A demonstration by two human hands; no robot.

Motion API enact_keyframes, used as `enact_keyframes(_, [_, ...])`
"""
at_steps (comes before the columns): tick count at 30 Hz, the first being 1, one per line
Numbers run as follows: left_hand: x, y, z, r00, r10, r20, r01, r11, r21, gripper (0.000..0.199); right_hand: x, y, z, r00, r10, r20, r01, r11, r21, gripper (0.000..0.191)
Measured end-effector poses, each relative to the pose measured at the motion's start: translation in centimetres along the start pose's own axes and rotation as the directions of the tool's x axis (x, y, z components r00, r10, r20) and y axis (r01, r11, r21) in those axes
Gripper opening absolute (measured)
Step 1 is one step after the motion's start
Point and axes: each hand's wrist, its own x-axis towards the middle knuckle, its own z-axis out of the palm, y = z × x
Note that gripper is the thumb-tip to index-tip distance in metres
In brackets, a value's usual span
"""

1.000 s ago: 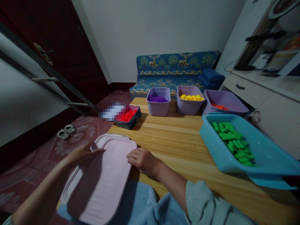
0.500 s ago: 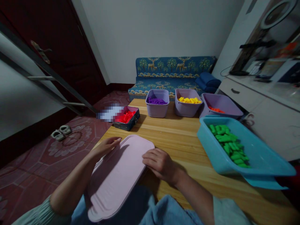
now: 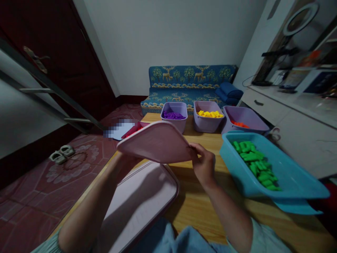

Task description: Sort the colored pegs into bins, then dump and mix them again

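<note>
Pink plastic, tilted mid-air at the centre: an upper lid (image 3: 158, 142), above a lower lid (image 3: 142, 196) toward seven o'clock on the wooden table (image 3: 186, 189). Pinched at four o'clock between thumb and fingers of the right hand (image 3: 204, 163); at eight, partly hiding the left hand (image 3: 126, 164), too covered to tell how gripped. Could twist loose if held chiefly by one corner, or clip the red-filled box (image 3: 143, 124), toward nine, if swung low.

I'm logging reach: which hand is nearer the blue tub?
Right. The right hand is just left of the blue tub; the left hand is farther left, partly behind the raised lid.
</note>
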Motion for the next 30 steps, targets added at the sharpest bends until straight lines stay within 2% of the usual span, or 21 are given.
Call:
enact_keyframes(3, [0.2,0.0,0.6,0.993,-0.089,0.074,0.091,0.996,-0.024,0.066,0.5,0.9,0.8,0.972,0.234,0.034,-0.237,0.961,0.141,0.024])
enact_keyframes(6, [0.2,-0.3,1.5,0.983,-0.163,0.090,0.150,0.979,0.136,0.058,0.9,1.8,1.9,0.917,0.382,0.112,-0.396,0.842,0.366,0.029])
enact_keyframes(10, [0.4,-0.9,2.5,0.975,-0.221,0.028,0.194,0.903,0.384,0.057,1.0,3.0,3.1,0.825,0.538,0.174,-0.530,0.628,0.570,0.036])
enact_keyframes(13, [1.0,-1.1,2.7,0.964,-0.265,-0.001,0.243,0.883,0.401,0.060,1.0,3.5,3.3,0.790,0.580,0.201,-0.566,0.561,0.605,0.040])
enact_keyframes(20, [1.7,-1.9,2.6,0.952,-0.303,-0.040,0.299,0.894,0.333,0.055,1.2,3.8,2.8,0.798,0.575,0.182,-0.556,0.584,0.591,0.039])
enact_keyframes(25, [1.6,-2.6,2.5,0.945,-0.326,-0.020,0.321,0.914,0.250,0.046,1.3,3.1,2.1,0.811,0.535,0.237,-0.558,0.586,0.587,0.038])
enact_keyframes(28, [1.8,-3.2,2.3,0.935,-0.354,-0.004,0.349,0.922,0.169,0.045,1.6,2.3,1.6,0.838,0.476,0.268,-0.529,0.583,0.617,0.039])
enact_keyframes(30, [2.0,-3.6,2.3,0.930,-0.367,-0.004,0.363,0.920,0.148,0.045,1.8,1.4,1.3,0.875,0.425,0.232,-0.469,0.624,0.624,0.036])
